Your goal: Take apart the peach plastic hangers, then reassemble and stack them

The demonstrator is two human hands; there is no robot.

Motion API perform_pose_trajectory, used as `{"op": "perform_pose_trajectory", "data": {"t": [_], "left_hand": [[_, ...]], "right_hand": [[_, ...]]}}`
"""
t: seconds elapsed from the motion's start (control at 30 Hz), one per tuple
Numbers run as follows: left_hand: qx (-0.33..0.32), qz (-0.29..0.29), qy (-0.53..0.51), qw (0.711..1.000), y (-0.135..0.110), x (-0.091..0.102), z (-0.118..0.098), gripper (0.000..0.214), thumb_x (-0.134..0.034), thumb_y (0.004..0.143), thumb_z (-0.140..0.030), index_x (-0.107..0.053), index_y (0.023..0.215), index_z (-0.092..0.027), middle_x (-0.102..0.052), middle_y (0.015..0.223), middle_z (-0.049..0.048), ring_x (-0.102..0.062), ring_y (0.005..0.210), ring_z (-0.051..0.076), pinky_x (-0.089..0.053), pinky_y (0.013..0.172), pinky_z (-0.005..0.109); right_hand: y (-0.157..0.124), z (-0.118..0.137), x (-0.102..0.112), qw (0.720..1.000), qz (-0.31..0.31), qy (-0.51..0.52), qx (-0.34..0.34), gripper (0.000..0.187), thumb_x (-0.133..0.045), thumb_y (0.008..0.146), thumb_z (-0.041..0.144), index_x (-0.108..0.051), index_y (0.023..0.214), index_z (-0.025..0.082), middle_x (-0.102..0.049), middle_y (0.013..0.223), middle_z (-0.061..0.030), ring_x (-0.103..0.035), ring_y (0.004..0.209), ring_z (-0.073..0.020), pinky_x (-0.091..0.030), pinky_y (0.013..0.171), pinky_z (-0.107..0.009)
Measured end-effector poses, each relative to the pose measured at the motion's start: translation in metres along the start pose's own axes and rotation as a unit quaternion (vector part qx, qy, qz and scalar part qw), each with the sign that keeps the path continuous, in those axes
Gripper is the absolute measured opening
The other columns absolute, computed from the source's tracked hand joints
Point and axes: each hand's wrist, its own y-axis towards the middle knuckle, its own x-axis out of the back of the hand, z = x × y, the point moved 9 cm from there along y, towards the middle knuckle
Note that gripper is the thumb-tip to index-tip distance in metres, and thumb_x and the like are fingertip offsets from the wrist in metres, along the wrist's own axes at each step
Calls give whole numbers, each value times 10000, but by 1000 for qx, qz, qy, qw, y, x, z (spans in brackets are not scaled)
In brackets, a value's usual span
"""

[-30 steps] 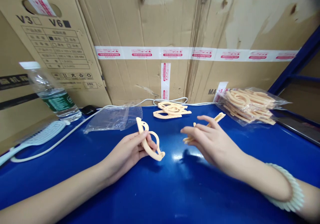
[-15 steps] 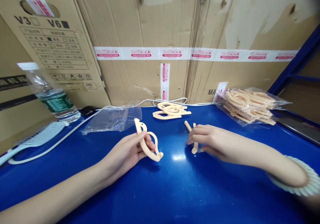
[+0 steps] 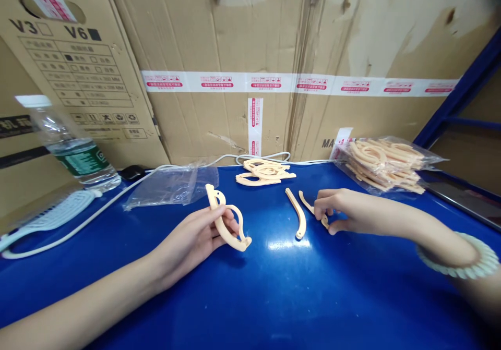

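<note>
My left hand [image 3: 205, 227] is closed around a beige plastic folding-hanger piece [image 3: 225, 230], a curved body with a hook-shaped loop, raised above the blue table [image 3: 250, 298]. To the right, a loose curved hanger arm [image 3: 296, 214] lies on the table between my hands. My right hand [image 3: 334, 209] pinches a second, thinner-looking hanger arm [image 3: 307, 202] near its lower end. That arm rests at or just above the table, and the fingers partly cover it.
Several beige hanger pieces [image 3: 264, 172] are stacked at the back middle. A clear bag of more pieces [image 3: 385, 162] sits back right. An empty plastic bag [image 3: 172, 185], a white cable [image 3: 97, 213], a hairbrush [image 3: 58, 217] and a water bottle [image 3: 80, 154] are left. Cardboard [image 3: 219, 120] stands behind.
My right hand has moved right with one hanger arm, parting it from the other, which now lies uncovered. My left hand keeps its hold; the whole view has shifted slightly.
</note>
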Motion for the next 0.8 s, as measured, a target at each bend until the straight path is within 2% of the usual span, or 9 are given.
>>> {"op": "perform_pose_trajectory", "data": {"t": [0.13,0.27,0.4,0.47,0.63,0.8], "left_hand": [[-1,1,5,1000,0,-2,-1,208,-594,908,-256,-664,764,-124,-656,785,78,-629,780,188,-555,787,294],[-4,2,3,1000,-1,-2,-1,184,-634,882,-261,-668,765,-123,-661,786,77,-627,775,184,-553,783,289],[-4,11,1,1000,-2,-3,0,143,-656,865,-251,-676,795,-128,-667,794,74,-627,789,184,-548,811,300],[-1,11,-5,1000,-2,-3,0,103,-665,852,-223,-679,808,-131,-665,797,70,-624,786,180,-548,806,297],[3,11,-12,1000,-3,-5,-1,29,-655,823,-122,-676,808,-135,-644,798,57,-610,784,171,-544,793,286],[1,23,-10,1000,-3,-6,-1,70,-628,826,-87,-672,809,-139,-634,824,56,-603,797,168,-535,804,284]], "right_hand": [[0,1,3,1000,-18,-11,8,66,-663,790,140,-632,830,183,-609,910,-33,-586,810,-182,-435,715,-295],[-2,1,8,999,-47,-10,17,143,-698,774,195,-626,897,196,-627,928,-29,-599,815,-188,-443,697,-293],[-5,1,24,990,-140,-18,26,237,-616,841,219,-587,1076,218,-638,1013,-44,-611,876,-201,-465,734,-317],[-6,2,27,986,-162,-24,29,284,-589,855,213,-570,1138,226,-632,1064,-55,-614,902,-206,-475,761,-331],[-8,5,18,994,-101,-11,28,436,-648,817,250,-544,1241,235,-602,1147,-76,-627,930,-227,-500,801,-352],[-9,4,9,998,-57,-6,8,516,-642,793,183,-531,1293,245,-593,1098,-67,-642,904,-223,-516,768,-325]]}}
